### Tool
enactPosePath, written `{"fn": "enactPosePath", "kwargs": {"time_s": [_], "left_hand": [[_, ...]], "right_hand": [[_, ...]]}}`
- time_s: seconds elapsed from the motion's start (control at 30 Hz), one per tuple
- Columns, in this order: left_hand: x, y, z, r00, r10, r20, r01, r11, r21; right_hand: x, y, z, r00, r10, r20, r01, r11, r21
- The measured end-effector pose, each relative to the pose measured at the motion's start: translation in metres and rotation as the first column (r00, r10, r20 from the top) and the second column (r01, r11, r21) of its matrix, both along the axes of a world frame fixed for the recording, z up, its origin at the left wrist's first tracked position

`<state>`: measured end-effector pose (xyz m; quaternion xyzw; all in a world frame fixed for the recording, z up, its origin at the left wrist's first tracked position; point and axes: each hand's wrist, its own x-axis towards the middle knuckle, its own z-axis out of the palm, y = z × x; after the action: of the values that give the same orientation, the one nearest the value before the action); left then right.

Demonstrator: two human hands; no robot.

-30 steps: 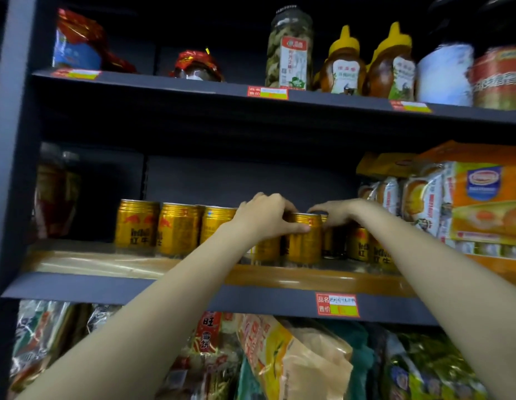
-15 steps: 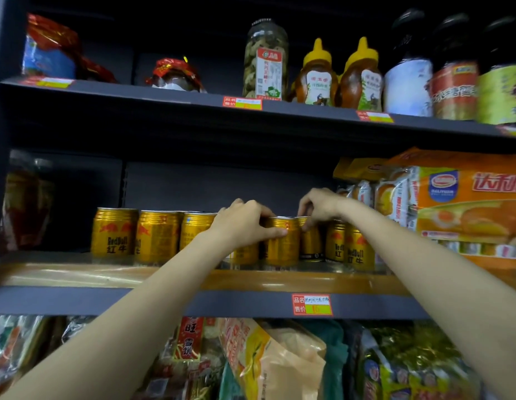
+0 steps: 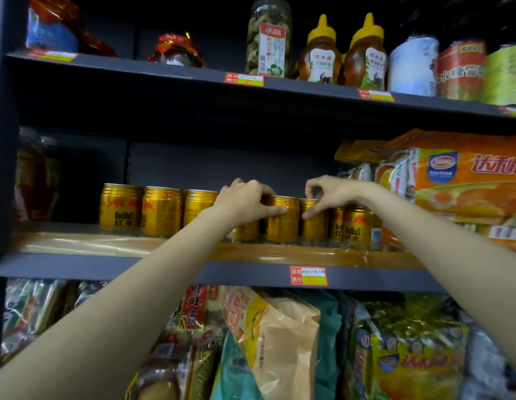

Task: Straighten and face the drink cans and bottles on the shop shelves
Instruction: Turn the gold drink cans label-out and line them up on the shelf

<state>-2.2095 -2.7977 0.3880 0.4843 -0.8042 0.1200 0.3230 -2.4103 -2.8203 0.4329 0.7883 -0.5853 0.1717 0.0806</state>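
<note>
Since a second ago our right hand (image 3: 328, 196) has come out from behind the row, where it lay flatter and further back, and now curls over the top of a gold can (image 3: 313, 219), thumb low on its front and fingers arched over the rim, so we take it to be gripping that can. Our left hand (image 3: 245, 203) has kept its place, fingers wrapped over the top of the neighbouring gold can (image 3: 281, 219) with the thumb pressed across its front. That tells us we have moved from reaching in to working two cans at once, probably turning them so their printed faces come forward, since neither shows its name to us yet. These two cans stand side by side, touching or very nearly so, in the middle of the row on the middle shelf (image 3: 164, 269), set slightly back from its front lip. To our left three more cans (image 3: 161, 212) stand in line, the outermost already showing its logo; to our right two further cans (image 3: 357, 228) face out, just beside the orange snack packs (image 3: 467, 180). We judge the row only partly faced.
</note>
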Motion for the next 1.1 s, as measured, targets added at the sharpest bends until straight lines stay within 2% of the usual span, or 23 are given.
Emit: {"fn": "enactPosePath", "kwargs": {"time_s": [0.07,0.13,0.23,0.27,0.33,0.37,0.4,0.43,0.5,0.53,0.57,0.6,0.67,0.7,0.77,0.8,0.83,0.87,0.93,1.03,1.1], "left_hand": [[0.0,-0.001,0.001,1.0,-0.007,0.007,0.007,1.0,-0.015],[0.0,-0.002,0.002,1.0,-0.009,0.028,0.008,1.0,0.005],[0.002,-0.002,0.002,0.991,0.034,0.133,-0.03,0.999,-0.032],[0.003,0.001,0.001,0.991,0.037,0.125,-0.022,0.993,-0.116],[0.003,0.011,-0.005,0.989,-0.127,-0.071,0.101,0.95,-0.295],[0.002,0.021,-0.01,0.936,-0.274,-0.221,0.203,0.932,-0.3],[0.001,0.031,-0.013,0.832,-0.407,-0.378,0.34,0.911,-0.234],[-0.001,0.041,-0.015,0.705,-0.478,-0.524,0.503,0.858,-0.106],[-0.003,0.057,-0.017,0.466,-0.424,-0.776,0.774,0.621,0.125],[-0.003,0.061,-0.018,0.387,-0.352,-0.852,0.847,0.502,0.177],[-0.004,0.062,-0.019,0.316,-0.309,-0.897,0.89,0.424,0.168],[-0.003,0.062,-0.018,0.247,-0.3,-0.921,0.909,0.4,0.113],[0.001,0.057,-0.019,0.169,-0.371,-0.913,0.869,0.493,-0.04],[0.005,0.053,-0.019,0.207,-0.463,-0.862,0.802,0.585,-0.121],[0.015,0.046,-0.016,0.457,-0.633,-0.625,0.628,0.727,-0.277],[0.019,0.045,-0.015,0.564,-0.664,-0.491,0.58,0.741,-0.338],[0.02,0.046,-0.015,0.618,-0.682,-0.391,0.566,0.731,-0.381],[0.02,0.048,-0.015,0.625,-0.7,-0.345,0.576,0.712,-0.402],[0.019,0.053,-0.015,0.596,-0.724,-0.348,0.589,0.689,-0.423],[0.019,0.053,-0.018,0.534,-0.715,-0.451,0.575,0.698,-0.426],[0.022,0.053,-0.021,0.519,-0.639,-0.568,0.581,0.751,-0.314]], "right_hand": [[-0.008,0.009,0.002,0.991,0.028,0.13,-0.016,0.996,-0.091],[-0.016,0.025,0.006,0.939,0.087,0.333,-0.015,0.977,-0.215],[-0.021,0.063,0.012,0.751,0.234,0.618,-0.083,0.961,-0.263],[-0.021,0.076,0.012,0.683,0.272,0.678,-0.131,0.959,-0.252],[-0.018,0.097,0.01,0.603,0.331,0.726,-0.227,0.944,-0.241],[-0.015,0.106,0.007,0.581,0.358,0.731,-0.274,0.932,-0.238],[-0.012,0.112,0.005,0.555,0.387,0.736,-0.316,0.917,-0.243],[-0.008,0.117,0.002,0.521,0.413,0.747,-0.348,0.902,-0.256],[0.003,0.123,-0.002,0.448,0.462,0.765,-0.385,0.872,-0.302],[0.008,0.123,-0.004,0.412,0.483,0.773,-0.398,0.858,-0.325],[0.013,0.124,-0.005,0.377,0.496,0.782,-0.407,0.847,-0.341],[0.017,0.125,-0.006,0.348,0.5,0.793,-0.417,0.84,-0.347],[0.021,0.126,-0.005,0.331,0.457,0.825,-0.432,0.851,-0.298],[0.023,0.126,-0.005,0.344,0.395,0.852,-0.431,0.872,-0.231],[0.028,0.123,-0.009,0.315,0.223,0.923,-0.43,0.9,-0.07],[0.031,0.12,-0.013,0.258,0.155,0.954,-0.442,0.896,-0.026],[0.035,0.117,-0.017,0.196,0.108,0.975,-0.455,0.891,-0.008],[0.037,0.113,-0.022,0.139,0.079,0.987,-0.469,0.883,-0.005],[0.041,0.105,-0.03,0.042,0.045,0.998,-0.51,0.86,-0.017],[0.045,0.103,-0.033,-0.066,0.066,0.996,-0.535,0.84,-0.091],[0.046,0.101,-0.032,-0.073,0.194,0.978,-0.48,0.853,-0.205]]}}
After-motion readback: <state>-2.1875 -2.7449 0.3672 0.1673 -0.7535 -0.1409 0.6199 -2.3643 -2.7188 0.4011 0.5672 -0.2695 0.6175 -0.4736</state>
